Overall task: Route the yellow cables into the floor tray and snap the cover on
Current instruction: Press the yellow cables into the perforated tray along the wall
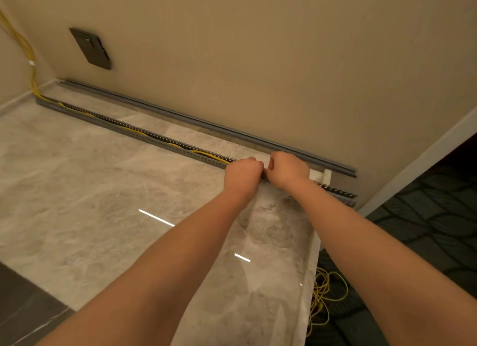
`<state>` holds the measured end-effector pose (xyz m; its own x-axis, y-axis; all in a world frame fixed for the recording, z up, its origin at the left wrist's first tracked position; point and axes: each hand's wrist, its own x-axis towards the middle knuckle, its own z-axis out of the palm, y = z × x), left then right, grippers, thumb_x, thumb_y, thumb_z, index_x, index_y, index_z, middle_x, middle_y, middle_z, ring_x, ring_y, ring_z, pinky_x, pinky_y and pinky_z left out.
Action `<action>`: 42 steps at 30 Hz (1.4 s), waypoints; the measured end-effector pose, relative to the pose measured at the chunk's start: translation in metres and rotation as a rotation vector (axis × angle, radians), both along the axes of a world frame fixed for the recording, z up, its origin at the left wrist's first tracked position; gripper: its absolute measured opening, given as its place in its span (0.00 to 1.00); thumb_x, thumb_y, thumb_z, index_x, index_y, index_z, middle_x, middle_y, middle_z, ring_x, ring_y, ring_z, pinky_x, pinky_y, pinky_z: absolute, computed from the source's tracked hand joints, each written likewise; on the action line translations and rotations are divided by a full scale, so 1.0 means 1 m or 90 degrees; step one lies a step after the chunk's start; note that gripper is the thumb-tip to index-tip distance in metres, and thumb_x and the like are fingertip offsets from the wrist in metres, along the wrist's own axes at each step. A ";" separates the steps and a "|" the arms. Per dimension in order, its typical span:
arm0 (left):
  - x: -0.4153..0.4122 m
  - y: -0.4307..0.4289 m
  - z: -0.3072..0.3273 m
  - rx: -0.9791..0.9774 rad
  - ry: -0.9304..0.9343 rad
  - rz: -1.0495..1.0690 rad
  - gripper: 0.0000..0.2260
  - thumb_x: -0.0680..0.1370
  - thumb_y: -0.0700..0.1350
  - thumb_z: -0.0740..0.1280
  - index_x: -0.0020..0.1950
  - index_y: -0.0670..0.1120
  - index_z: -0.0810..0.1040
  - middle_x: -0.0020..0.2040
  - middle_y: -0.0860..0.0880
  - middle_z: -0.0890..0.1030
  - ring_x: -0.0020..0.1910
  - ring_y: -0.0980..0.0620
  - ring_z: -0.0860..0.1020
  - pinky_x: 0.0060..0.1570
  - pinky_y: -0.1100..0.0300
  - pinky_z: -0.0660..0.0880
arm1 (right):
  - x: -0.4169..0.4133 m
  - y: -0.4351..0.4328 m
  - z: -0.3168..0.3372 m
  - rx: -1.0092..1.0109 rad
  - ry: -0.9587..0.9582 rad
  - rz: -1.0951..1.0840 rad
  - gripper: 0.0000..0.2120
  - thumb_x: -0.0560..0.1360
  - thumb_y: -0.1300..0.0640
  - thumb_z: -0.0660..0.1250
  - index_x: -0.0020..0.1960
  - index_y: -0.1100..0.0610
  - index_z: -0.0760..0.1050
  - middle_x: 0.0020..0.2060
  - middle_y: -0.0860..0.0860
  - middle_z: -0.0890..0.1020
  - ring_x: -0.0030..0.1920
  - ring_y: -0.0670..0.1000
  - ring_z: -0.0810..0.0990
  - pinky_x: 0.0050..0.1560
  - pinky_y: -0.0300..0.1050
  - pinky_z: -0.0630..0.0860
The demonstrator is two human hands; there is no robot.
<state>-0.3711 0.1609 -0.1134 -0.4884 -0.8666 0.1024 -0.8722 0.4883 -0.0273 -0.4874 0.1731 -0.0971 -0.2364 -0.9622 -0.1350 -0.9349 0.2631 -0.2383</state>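
A long grey slotted floor tray [108,122] runs across the marble floor from the left corner toward the right. Yellow cables [144,134] lie inside it and rise up the left wall [24,46]. The grey cover strip [206,125] lies along the base of the wall, behind the tray. My left hand [242,172] and my right hand [287,169] sit side by side on the tray near its right end, fingers curled down into it. What the fingers grip is hidden. The tray's right end [340,194] sticks out past my right wrist.
A dark wall plate [91,49] is mounted on the beige wall. A loose coil of yellow cable [324,294] lies on the dark patterned carpet [426,229] at the right, beyond the marble edge. A white block [321,175] stands beside the tray.
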 end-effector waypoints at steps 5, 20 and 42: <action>-0.007 -0.006 0.005 0.019 -0.031 0.003 0.08 0.76 0.38 0.64 0.49 0.45 0.81 0.49 0.45 0.81 0.48 0.41 0.80 0.37 0.56 0.69 | -0.007 0.007 0.000 0.000 -0.016 0.032 0.10 0.75 0.53 0.61 0.50 0.56 0.76 0.49 0.56 0.82 0.50 0.60 0.79 0.41 0.47 0.72; -0.015 -0.001 0.004 0.042 -0.040 0.033 0.11 0.75 0.35 0.65 0.53 0.47 0.81 0.50 0.45 0.81 0.48 0.42 0.80 0.38 0.55 0.70 | -0.040 0.021 0.015 0.031 -0.261 -0.112 0.07 0.66 0.55 0.63 0.34 0.57 0.76 0.29 0.55 0.82 0.26 0.54 0.75 0.33 0.47 0.77; -0.037 0.022 0.005 0.012 0.018 -0.040 0.11 0.75 0.33 0.64 0.52 0.45 0.79 0.49 0.45 0.77 0.47 0.43 0.78 0.33 0.55 0.67 | -0.043 0.028 0.001 -0.037 0.062 0.029 0.13 0.74 0.47 0.63 0.51 0.55 0.73 0.46 0.54 0.81 0.46 0.57 0.79 0.38 0.46 0.70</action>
